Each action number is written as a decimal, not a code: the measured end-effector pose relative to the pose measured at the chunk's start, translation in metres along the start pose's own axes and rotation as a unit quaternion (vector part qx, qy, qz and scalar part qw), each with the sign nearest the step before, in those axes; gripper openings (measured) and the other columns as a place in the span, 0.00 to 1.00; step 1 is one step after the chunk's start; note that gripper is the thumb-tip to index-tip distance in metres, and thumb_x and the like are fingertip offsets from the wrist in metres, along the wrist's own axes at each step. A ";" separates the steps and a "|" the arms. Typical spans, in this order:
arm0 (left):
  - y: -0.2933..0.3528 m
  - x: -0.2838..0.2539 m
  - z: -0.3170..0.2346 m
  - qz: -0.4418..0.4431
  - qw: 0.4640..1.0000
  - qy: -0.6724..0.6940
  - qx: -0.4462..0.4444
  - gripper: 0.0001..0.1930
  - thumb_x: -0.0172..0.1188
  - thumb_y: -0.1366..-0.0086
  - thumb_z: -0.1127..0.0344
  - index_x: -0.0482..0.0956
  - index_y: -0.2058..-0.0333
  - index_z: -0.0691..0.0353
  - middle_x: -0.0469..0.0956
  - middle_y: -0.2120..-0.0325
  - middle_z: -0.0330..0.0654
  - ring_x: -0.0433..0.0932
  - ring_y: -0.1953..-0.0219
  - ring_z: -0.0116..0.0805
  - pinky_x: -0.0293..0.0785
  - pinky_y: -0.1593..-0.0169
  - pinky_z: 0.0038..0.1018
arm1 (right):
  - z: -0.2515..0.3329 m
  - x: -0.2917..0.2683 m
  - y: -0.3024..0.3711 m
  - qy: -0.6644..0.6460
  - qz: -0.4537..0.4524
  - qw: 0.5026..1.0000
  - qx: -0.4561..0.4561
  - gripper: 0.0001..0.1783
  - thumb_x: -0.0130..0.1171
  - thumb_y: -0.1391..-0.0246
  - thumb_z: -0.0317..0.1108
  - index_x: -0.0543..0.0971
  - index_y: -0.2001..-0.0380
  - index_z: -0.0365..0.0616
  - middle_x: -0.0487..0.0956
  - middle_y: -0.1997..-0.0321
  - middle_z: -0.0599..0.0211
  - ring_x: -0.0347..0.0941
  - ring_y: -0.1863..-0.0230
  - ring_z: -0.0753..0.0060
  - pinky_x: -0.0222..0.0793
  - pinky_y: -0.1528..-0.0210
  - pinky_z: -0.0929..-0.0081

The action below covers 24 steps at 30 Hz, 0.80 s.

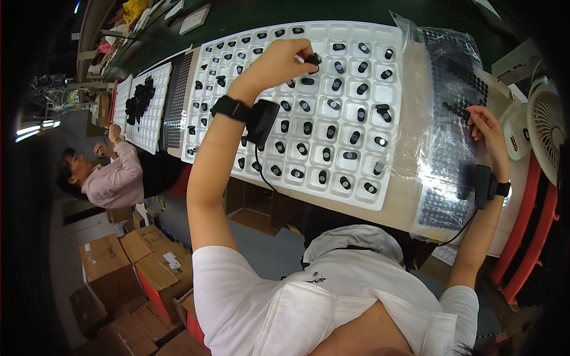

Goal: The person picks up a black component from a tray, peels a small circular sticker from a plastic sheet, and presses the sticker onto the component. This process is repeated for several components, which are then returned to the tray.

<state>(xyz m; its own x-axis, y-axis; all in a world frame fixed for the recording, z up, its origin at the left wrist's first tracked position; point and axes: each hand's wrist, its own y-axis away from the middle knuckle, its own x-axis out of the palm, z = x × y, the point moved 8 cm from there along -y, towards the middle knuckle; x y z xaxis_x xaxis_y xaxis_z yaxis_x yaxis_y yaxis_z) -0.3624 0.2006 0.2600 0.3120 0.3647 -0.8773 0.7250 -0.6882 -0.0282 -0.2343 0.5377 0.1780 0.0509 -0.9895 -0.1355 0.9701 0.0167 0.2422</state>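
Over the upper middle of a white compartment tray (385,94), my left hand (284,62) pinches a small black oval part (313,59) between thumb and fingertips. Similar black parts (333,104) with grey oval spots lie singly in most compartments; one at the right side (383,113) looks like two parts together. Off the tray's right edge, my right hand (485,126) rests with fingers bent but apart, its fingertips at a clear plastic sheet (442,142) covered with rows of round black dots. Whether its fingertips touch a dot is too small to tell.
A white fan (545,121) stands at the right, beside red bars (525,228). Another person (116,172) works at the left by a second white tray (159,104) with a pile of black parts (140,99). Cardboard boxes (107,261) are stacked at the lower left.
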 end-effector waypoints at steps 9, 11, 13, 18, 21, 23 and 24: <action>0.039 -0.004 -0.018 -0.023 0.998 -0.038 -0.044 0.11 0.58 0.53 0.69 0.69 0.72 0.66 0.74 0.78 0.44 0.74 0.74 0.34 0.68 0.70 0.23 | -0.002 0.001 0.001 -0.009 -0.004 1.000 -0.006 0.11 0.44 0.49 0.34 0.70 0.64 0.42 0.66 0.76 0.79 0.57 0.80 0.93 0.51 0.79 0.95; 0.048 -0.009 -0.026 -0.051 0.997 -0.044 -0.036 0.11 0.58 0.53 0.69 0.69 0.71 0.65 0.74 0.77 0.44 0.74 0.74 0.34 0.68 0.70 0.24 | -0.002 0.001 0.001 -0.017 -0.006 1.000 -0.004 0.11 0.44 0.49 0.34 0.70 0.64 0.42 0.66 0.76 0.79 0.57 0.80 0.93 0.51 0.79 0.95; 0.057 -0.011 -0.032 -0.075 0.995 -0.067 -0.014 0.09 0.56 0.52 0.69 0.69 0.71 0.64 0.74 0.78 0.44 0.73 0.75 0.37 0.68 0.72 0.25 | -0.001 0.000 0.001 -0.009 -0.005 1.000 -0.008 0.11 0.44 0.49 0.34 0.70 0.64 0.42 0.66 0.77 0.79 0.57 0.80 0.93 0.51 0.79 0.95; 0.068 0.011 -0.024 -0.052 0.997 -0.032 -0.044 0.08 0.55 0.52 0.70 0.70 0.71 0.63 0.74 0.78 0.43 0.73 0.75 0.37 0.68 0.72 0.25 | -0.001 0.000 0.000 0.003 -0.004 1.000 -0.017 0.11 0.44 0.49 0.34 0.70 0.64 0.43 0.66 0.77 0.79 0.57 0.80 0.93 0.51 0.79 0.95; 0.071 0.011 -0.025 -0.057 0.998 0.009 -0.034 0.08 0.55 0.52 0.70 0.69 0.71 0.63 0.74 0.78 0.43 0.74 0.75 0.37 0.68 0.72 0.25 | -0.001 0.001 0.000 0.004 0.000 1.000 -0.021 0.11 0.45 0.49 0.34 0.70 0.64 0.43 0.66 0.77 0.79 0.57 0.80 0.93 0.51 0.79 0.96; 0.069 0.009 -0.030 -0.058 0.997 0.030 -0.029 0.08 0.55 0.51 0.70 0.69 0.71 0.63 0.74 0.78 0.43 0.74 0.74 0.37 0.68 0.72 0.25 | -0.002 0.001 0.000 0.003 0.001 1.000 -0.022 0.11 0.45 0.49 0.34 0.70 0.64 0.43 0.66 0.77 0.79 0.57 0.80 0.93 0.50 0.80 0.96; 0.067 0.005 -0.033 -0.078 0.996 0.038 -0.017 0.08 0.56 0.52 0.70 0.69 0.71 0.63 0.74 0.78 0.43 0.74 0.74 0.37 0.68 0.71 0.25 | -0.001 0.000 0.000 0.008 0.000 1.000 -0.023 0.11 0.45 0.50 0.34 0.70 0.64 0.43 0.66 0.77 0.79 0.57 0.80 0.93 0.50 0.79 0.96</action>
<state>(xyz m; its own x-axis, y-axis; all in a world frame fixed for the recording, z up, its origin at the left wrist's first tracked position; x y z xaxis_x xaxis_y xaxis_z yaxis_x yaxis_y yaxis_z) -0.2918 0.1766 0.2700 0.2377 0.5130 -0.8248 0.7879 -0.5984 -0.1452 -0.2340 0.5378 0.1765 0.0543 -0.9870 -0.1511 0.9801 0.0238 0.1970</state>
